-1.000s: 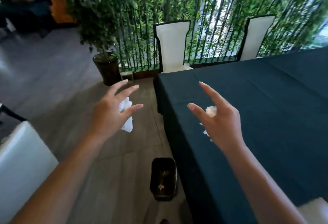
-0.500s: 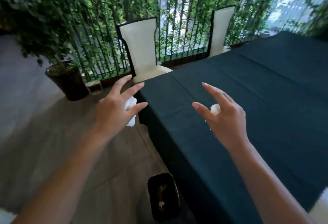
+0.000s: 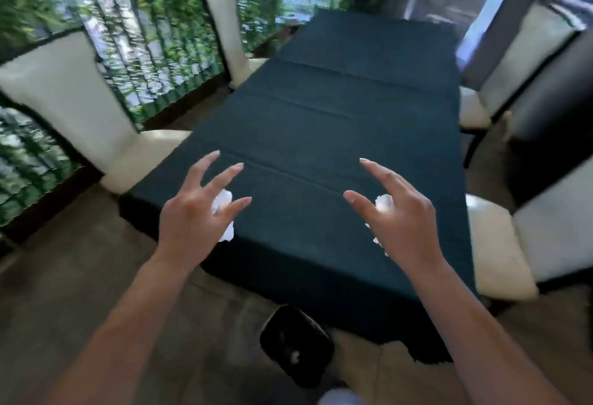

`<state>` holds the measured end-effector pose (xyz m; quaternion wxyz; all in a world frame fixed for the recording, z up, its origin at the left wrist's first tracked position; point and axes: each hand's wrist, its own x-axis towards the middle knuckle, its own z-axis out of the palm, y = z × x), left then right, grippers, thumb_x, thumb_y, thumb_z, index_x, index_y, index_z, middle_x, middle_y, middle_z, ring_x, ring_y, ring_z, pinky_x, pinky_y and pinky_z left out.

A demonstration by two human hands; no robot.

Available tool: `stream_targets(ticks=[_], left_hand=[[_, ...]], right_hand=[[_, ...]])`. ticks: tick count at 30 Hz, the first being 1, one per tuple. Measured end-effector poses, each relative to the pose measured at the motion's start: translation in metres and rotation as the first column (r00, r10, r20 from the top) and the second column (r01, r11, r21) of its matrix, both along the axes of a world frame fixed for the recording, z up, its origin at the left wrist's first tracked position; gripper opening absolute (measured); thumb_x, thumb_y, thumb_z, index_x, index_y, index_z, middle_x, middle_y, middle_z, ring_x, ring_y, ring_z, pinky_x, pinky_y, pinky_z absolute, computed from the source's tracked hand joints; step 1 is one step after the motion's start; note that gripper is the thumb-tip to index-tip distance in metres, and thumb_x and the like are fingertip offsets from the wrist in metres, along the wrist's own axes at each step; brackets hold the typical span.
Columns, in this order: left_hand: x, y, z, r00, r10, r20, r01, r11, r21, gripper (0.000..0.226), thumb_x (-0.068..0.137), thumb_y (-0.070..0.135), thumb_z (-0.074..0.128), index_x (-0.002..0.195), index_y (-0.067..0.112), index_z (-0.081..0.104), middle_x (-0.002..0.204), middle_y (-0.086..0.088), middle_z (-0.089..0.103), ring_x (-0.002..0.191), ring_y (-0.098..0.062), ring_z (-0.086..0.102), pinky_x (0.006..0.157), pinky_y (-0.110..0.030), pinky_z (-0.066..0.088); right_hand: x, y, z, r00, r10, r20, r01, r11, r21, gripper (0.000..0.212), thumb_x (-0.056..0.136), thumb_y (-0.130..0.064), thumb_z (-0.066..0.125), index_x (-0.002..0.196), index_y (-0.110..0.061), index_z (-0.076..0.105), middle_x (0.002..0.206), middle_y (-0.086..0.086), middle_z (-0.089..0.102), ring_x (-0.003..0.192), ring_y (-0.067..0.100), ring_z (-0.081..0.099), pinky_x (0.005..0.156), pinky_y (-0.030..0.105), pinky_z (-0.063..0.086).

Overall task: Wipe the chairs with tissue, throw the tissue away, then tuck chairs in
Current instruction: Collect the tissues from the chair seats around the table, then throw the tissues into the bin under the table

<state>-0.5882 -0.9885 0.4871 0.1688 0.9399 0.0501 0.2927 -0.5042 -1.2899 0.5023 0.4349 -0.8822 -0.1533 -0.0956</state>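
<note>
Both hands are raised over the near end of a table (image 3: 337, 122) covered in dark teal cloth, backs toward the camera. The left hand (image 3: 189, 221) has its upper fingers (image 3: 205, 167) spread wide and straight, while a crumpled white tissue (image 3: 224, 212) shows between and below them, held against the palm side; how it is pinched is hidden by the hand. The right hand (image 3: 404, 221) is much the same: index and thumb stretched apart, a second tissue wad (image 3: 383, 204) showing just behind them, with scraps visible below the palm.

Below and between the wrists, on the floor at the table's end, stands a small black bin (image 3: 296, 343) with something pale inside. Beyond the left fingers, a white chair (image 3: 73, 109) sits at the table's left edge, its seat touching the cloth; another stands farther along. To the right of the right fingers, a white seat (image 3: 494, 244) sits beside the table, with one more chair farther back. Blurred green foliage lines the left wall.
</note>
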Motion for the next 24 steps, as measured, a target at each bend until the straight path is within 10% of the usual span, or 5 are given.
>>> stream_targets(ticks=[8,16,24], left_hand=[[0.031,-0.052,-0.05,0.99,-0.122,-0.076,0.108,0.981,-0.16,0.053,0.084,0.061,0.058,0.128,0.033,0.069,0.15,0.005,0.051,0.11,-0.021,0.066,0.07,-0.04,0.054],[0.048,-0.059,-0.107,0.935,-0.256,-0.247,0.204,0.955,-0.216,0.052,0.086,0.058,0.064,0.132,0.035,0.066,0.151,0.006,0.05,0.117,-0.016,0.062,0.077,-0.043,0.058],[0.076,-0.011,-0.171,0.808,-0.468,-0.359,0.43,0.884,-0.185,0.046,0.09,0.048,0.068,0.133,0.033,0.066,0.15,0.002,0.049,0.087,-0.02,0.069,0.052,-0.032,0.054]], right_hand=[[-0.007,-0.05,-0.035,0.967,-0.253,0.013,0.253,0.961,-0.11,0.059,0.084,-0.055,0.075,0.139,-0.038,0.06,0.137,-0.018,0.063,0.116,0.002,0.06,0.089,0.029,0.049],[-0.034,-0.061,-0.098,0.897,-0.382,-0.225,0.342,0.919,-0.194,0.062,0.085,-0.055,0.073,0.141,-0.032,0.058,0.113,-0.008,0.073,0.091,0.014,0.065,0.085,0.036,0.053],[-0.054,-0.033,-0.155,0.602,-0.692,-0.399,0.684,0.704,-0.19,0.047,0.09,-0.053,0.069,0.133,-0.037,0.061,0.105,-0.001,0.075,0.078,0.014,0.07,0.086,0.04,0.057]])
